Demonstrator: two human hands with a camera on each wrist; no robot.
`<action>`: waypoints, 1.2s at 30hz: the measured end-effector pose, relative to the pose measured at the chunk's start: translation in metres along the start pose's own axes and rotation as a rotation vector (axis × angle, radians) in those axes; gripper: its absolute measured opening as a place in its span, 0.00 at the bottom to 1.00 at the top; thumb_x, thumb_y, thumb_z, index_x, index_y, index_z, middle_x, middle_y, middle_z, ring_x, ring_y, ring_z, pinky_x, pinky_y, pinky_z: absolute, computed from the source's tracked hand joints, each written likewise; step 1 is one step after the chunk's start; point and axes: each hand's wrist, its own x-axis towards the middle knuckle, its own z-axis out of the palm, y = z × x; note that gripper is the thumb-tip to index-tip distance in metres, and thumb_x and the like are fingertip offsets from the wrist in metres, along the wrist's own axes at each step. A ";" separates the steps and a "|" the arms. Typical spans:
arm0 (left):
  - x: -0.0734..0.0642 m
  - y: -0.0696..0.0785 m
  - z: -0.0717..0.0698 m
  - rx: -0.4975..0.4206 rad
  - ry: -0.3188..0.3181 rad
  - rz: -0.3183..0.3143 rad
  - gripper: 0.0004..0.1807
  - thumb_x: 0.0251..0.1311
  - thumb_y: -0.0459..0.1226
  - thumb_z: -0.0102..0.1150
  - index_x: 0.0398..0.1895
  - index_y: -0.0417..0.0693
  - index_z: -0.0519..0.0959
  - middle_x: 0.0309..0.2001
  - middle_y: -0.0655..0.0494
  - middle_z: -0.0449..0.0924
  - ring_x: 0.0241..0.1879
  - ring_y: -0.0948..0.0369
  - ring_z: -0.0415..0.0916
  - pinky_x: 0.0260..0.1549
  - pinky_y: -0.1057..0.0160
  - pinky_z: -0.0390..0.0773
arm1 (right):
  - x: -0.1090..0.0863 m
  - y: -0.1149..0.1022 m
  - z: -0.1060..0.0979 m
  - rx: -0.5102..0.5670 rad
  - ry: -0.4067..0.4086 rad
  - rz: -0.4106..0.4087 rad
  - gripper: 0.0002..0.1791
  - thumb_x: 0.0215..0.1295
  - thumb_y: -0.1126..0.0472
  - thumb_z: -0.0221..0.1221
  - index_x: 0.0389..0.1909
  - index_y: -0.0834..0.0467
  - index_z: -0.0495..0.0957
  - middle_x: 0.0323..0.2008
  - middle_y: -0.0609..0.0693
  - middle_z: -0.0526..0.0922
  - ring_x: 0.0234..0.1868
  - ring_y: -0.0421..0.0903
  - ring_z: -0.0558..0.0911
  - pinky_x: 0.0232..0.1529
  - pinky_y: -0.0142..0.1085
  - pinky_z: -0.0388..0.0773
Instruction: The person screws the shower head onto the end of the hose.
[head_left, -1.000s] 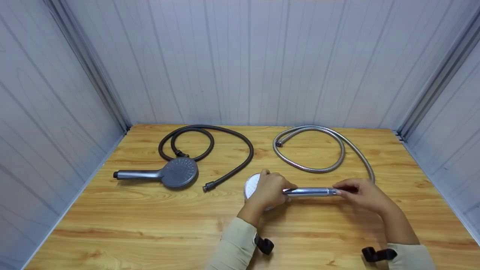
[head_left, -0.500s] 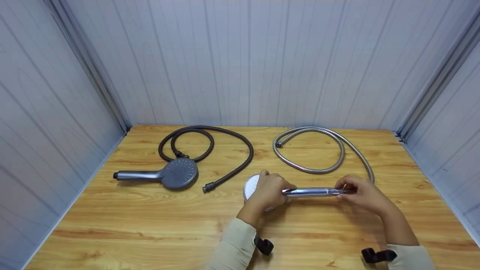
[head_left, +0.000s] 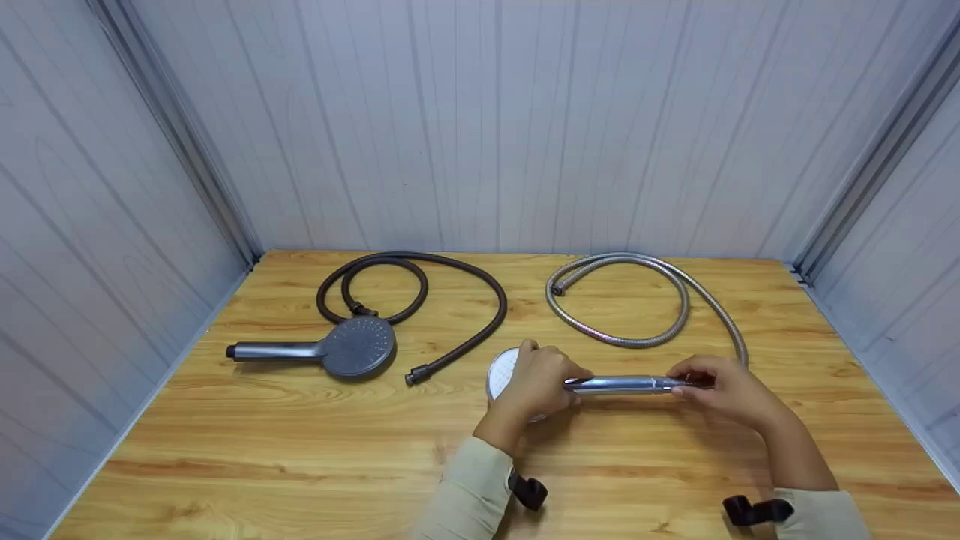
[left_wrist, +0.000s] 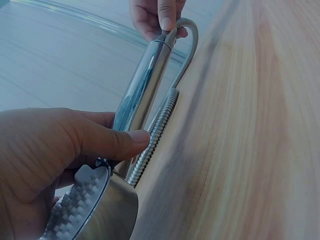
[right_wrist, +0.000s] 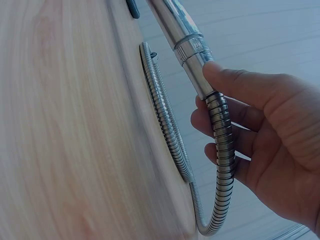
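A chrome hand shower (head_left: 616,385) with a white nozzle face (head_left: 500,373) lies crosswise in the head view. My left hand (head_left: 536,381) grips it at the neck, covering part of the face. At the handle's other end, my right hand (head_left: 729,391) pinches the end nut (right_wrist: 199,77) of a silver metal shower hose (right_wrist: 222,155). In the right wrist view the thumb lies on that nut, and the other fingers are behind the hose. Nut and handle meet in line; how far they are screwed together is hidden.
The silver hose's coil (head_left: 637,342) lies on the wooden table (head_left: 300,465) behind the right hand. To the left are a grey hand shower (head_left: 358,346) and a dark hose (head_left: 491,322) with a loose end. White panel walls (head_left: 480,127) enclose the back and sides.
My right fingers have shifted about the nut, spreading off it onto the hose and closing back near the handle. The left hand and the hand shower stay almost still.
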 end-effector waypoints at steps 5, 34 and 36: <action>0.000 0.000 0.000 -0.009 -0.005 -0.002 0.20 0.47 0.45 0.75 0.47 0.68 0.86 0.41 0.72 0.85 0.41 0.66 0.78 0.41 0.58 0.59 | -0.001 0.002 -0.001 -0.002 -0.005 -0.043 0.12 0.66 0.59 0.62 0.47 0.59 0.83 0.40 0.50 0.84 0.38 0.40 0.80 0.37 0.33 0.78; 0.001 0.002 0.002 0.025 -0.036 0.002 0.21 0.47 0.46 0.75 0.48 0.69 0.86 0.41 0.72 0.85 0.41 0.65 0.78 0.44 0.57 0.62 | 0.000 0.001 0.001 -0.047 -0.022 -0.037 0.10 0.62 0.62 0.66 0.44 0.56 0.82 0.40 0.47 0.83 0.38 0.43 0.79 0.39 0.36 0.77; 0.001 0.002 0.002 0.025 -0.037 0.002 0.21 0.47 0.46 0.75 0.48 0.69 0.86 0.41 0.72 0.85 0.41 0.65 0.78 0.43 0.57 0.62 | 0.000 0.001 0.001 -0.053 -0.021 -0.034 0.10 0.62 0.61 0.65 0.44 0.57 0.82 0.40 0.47 0.83 0.39 0.43 0.79 0.40 0.36 0.77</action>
